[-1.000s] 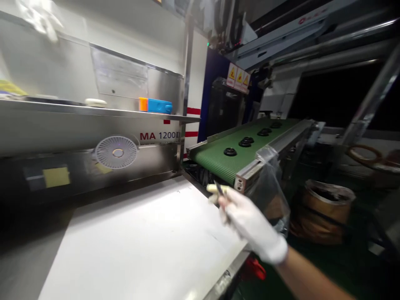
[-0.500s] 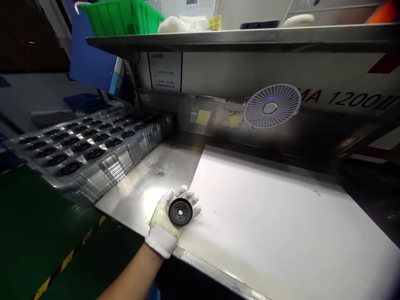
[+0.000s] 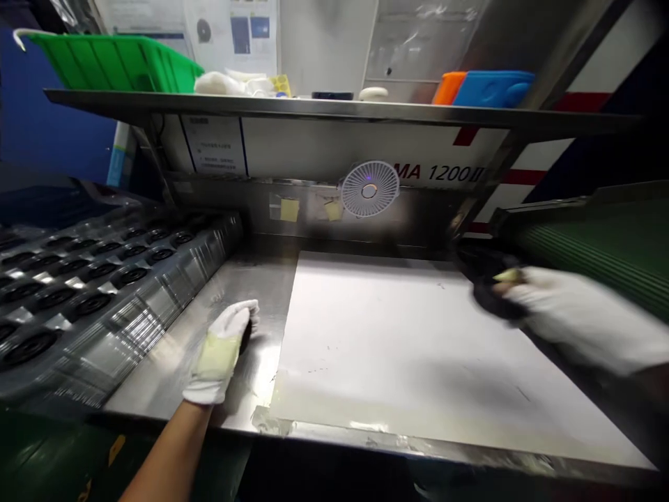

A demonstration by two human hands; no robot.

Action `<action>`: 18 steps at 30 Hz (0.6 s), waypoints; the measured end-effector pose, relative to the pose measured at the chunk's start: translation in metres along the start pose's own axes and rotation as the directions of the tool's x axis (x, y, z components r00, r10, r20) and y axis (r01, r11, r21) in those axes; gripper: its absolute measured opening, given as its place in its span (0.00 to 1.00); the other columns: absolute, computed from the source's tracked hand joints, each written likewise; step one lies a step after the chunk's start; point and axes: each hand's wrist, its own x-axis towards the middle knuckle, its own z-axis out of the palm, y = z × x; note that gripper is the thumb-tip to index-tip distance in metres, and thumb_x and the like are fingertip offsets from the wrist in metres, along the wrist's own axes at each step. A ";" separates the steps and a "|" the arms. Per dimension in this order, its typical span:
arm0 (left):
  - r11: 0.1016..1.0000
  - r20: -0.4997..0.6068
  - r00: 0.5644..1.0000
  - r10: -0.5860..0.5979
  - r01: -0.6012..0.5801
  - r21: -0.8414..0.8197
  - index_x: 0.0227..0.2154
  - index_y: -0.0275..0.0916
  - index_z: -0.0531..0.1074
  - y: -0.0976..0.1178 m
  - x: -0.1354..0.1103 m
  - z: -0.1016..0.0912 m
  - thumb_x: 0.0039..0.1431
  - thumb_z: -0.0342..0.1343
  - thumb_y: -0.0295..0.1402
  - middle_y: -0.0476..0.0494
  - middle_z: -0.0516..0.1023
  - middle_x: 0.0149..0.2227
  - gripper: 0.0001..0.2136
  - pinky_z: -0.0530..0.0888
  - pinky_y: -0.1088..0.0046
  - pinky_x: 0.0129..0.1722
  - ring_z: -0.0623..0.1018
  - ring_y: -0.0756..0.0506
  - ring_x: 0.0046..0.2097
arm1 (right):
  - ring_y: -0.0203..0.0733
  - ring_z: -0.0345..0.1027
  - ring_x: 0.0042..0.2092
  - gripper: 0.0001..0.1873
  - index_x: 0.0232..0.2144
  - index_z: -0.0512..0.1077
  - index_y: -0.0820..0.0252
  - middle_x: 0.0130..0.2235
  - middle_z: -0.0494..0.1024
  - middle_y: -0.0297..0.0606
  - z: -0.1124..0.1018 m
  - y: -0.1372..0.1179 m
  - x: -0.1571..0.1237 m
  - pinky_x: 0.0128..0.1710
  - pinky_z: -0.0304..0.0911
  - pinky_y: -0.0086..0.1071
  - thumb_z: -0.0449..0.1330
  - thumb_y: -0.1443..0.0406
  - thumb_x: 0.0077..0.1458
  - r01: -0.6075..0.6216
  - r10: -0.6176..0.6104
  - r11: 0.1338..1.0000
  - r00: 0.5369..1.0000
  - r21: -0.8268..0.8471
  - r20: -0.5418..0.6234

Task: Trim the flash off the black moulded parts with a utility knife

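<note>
My left hand (image 3: pixel 222 348), in a white glove with a pale yellow patch, is closed around a black round disc-shaped part (image 3: pixel 246 337). Only the disc's dark edge shows past the palm, over the bare metal left of the white sheet (image 3: pixel 366 335). At the right, my right hand (image 3: pixel 554 307), also gloved and smeared by motion, grips a second black round part (image 3: pixel 491 296). That part is blurred, above the sheet's right edge. A stack of clear plastic trays (image 3: pixel 172 307) holds rows of similar black discs (image 3: pixel 91 303) at the left.
A metal shelf (image 3: pixel 334 108) spans the back, carrying a green bin (image 3: pixel 120 66) and a blue-and-orange object (image 3: pixel 486 88). Beneath it sits a small round fan (image 3: pixel 369 189). A ribbed green surface (image 3: pixel 601 237), resembling a conveyor belt, lies at the right.
The view has swung right. My left hand has turned its palm inward, so the disc shows edge-on instead of face up. My right hand has come into view with another black part.
</note>
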 end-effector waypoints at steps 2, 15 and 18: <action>0.835 0.124 0.975 0.187 -0.224 0.502 0.42 0.41 0.71 -0.015 0.012 -0.003 0.55 0.46 0.37 0.42 0.73 0.45 0.14 0.66 0.62 0.49 0.72 0.42 0.46 | 0.29 0.58 0.20 0.21 0.26 0.72 0.65 0.19 0.68 0.32 0.047 -0.004 -0.025 0.18 0.48 0.29 0.51 0.54 0.54 -0.020 0.008 0.998 0.985 0.068 0.173; 0.812 0.346 0.889 0.301 -0.429 0.396 0.40 0.43 0.72 -0.007 0.001 0.009 0.53 0.50 0.34 0.43 0.74 0.45 0.12 0.64 0.63 0.53 0.72 0.42 0.48 | 0.36 0.60 0.25 0.09 0.20 0.65 0.61 0.22 0.69 0.33 0.157 -0.019 -0.068 0.25 0.49 0.29 0.53 0.65 0.50 0.082 -0.041 0.988 0.957 -0.130 0.288; 0.980 0.369 0.923 0.111 -0.163 0.115 0.48 0.43 0.67 0.002 -0.029 0.039 0.54 0.51 0.37 0.42 0.69 0.51 0.18 0.64 0.63 0.53 0.69 0.42 0.52 | 0.38 0.62 0.26 0.08 0.21 0.68 0.60 0.23 0.71 0.35 0.153 -0.028 -0.074 0.26 0.48 0.30 0.54 0.65 0.49 0.154 -0.064 0.953 0.944 -0.259 0.325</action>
